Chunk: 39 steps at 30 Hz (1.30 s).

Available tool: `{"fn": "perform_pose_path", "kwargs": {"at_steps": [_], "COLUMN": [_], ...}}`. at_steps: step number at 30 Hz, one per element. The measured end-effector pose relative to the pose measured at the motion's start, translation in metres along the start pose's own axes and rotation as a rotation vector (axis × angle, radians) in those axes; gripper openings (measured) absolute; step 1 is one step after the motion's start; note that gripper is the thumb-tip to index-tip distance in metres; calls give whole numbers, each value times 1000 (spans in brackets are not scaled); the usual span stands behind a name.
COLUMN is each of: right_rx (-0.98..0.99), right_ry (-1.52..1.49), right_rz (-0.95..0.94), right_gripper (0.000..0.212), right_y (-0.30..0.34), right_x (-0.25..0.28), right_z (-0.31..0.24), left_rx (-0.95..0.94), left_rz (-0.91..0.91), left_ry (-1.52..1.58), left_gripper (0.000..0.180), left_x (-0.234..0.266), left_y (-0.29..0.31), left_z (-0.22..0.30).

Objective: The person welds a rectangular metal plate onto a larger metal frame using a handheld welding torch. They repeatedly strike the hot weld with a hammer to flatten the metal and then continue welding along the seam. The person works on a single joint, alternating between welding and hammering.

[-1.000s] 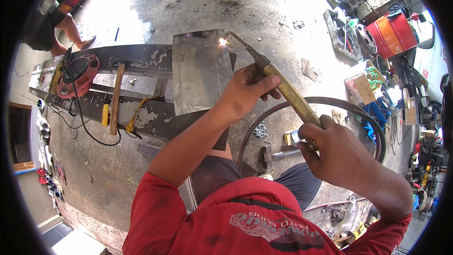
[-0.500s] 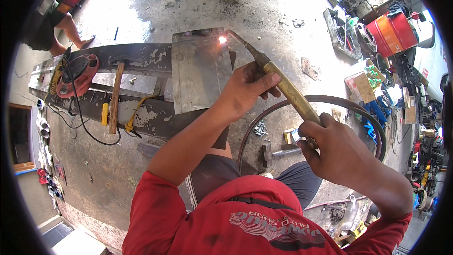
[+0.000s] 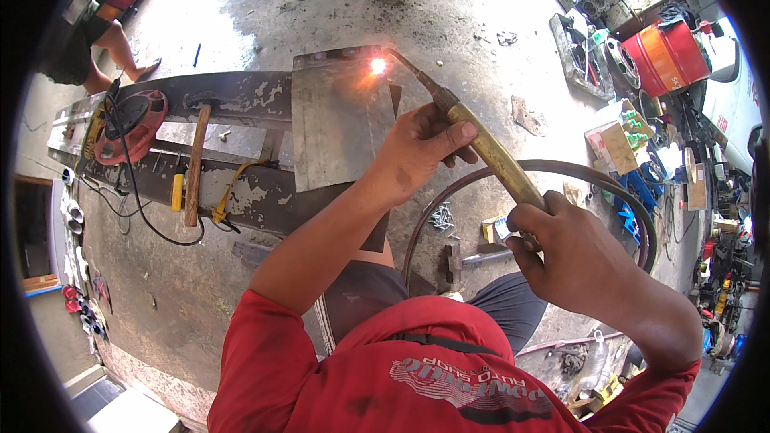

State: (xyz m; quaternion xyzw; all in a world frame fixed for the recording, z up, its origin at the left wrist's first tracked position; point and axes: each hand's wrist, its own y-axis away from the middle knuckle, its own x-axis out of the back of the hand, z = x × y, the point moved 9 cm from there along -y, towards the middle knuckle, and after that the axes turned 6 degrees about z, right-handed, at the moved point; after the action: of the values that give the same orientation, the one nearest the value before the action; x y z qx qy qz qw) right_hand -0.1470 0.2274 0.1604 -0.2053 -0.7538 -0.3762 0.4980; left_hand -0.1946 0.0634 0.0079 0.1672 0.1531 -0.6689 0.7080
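Both of my hands hold a brass gas torch. My left hand is closed round its front part, with the thumb along the top. Further back, my right hand grips the rear end near the valve. The thin bent tip of the torch reaches the upper right corner of a flat grey metal sheet. A bright orange glow burns there on the sheet, and the spot beneath it is lost in the glare. The sheet lies across a dark, paint-chipped metal frame.
On the frame lie a wooden-handled hammer, a red power tool with a black cord and a yellow-handled tool. A hose loops over the floor beside loose screws and another hammer. Another person's leg shows at upper left.
The glow at the sheet's corner has grown larger and more orange, with rays spreading below it. My hands and the torch have hardly moved.
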Motion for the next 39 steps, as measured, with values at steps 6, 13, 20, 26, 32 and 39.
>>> {"fn": "perform_pose_path", "kwargs": {"at_steps": [6, 13, 20, 26, 32, 39], "right_rx": [-1, -2, 7, 9, 11, 12], "right_ry": [-5, 11, 6, -1, -2, -15], "right_rz": [-9, -1, 4, 2, 6, 3], "right_gripper": [20, 19, 19, 18, 19, 21], "right_y": [0, 0, 1, 0, 0, 0], "right_x": [0, 1, 0, 0, 0, -2], "right_z": [-1, -1, -2, -2, -2, 0], "left_rx": [4, 0, -13, -25, -22, -22], "left_rz": [-1, -3, -12, -18, -14, -14], "left_ry": [-4, -15, -21, -29, -10, 20], "left_gripper": [37, 32, 29, 28, 27, 25], "left_x": [-1, -1, -2, -2, -1, -1], "left_y": [0, -1, 0, 1, 0, -1], "left_z": [0, 3, 4, 7, 4, 3]}}
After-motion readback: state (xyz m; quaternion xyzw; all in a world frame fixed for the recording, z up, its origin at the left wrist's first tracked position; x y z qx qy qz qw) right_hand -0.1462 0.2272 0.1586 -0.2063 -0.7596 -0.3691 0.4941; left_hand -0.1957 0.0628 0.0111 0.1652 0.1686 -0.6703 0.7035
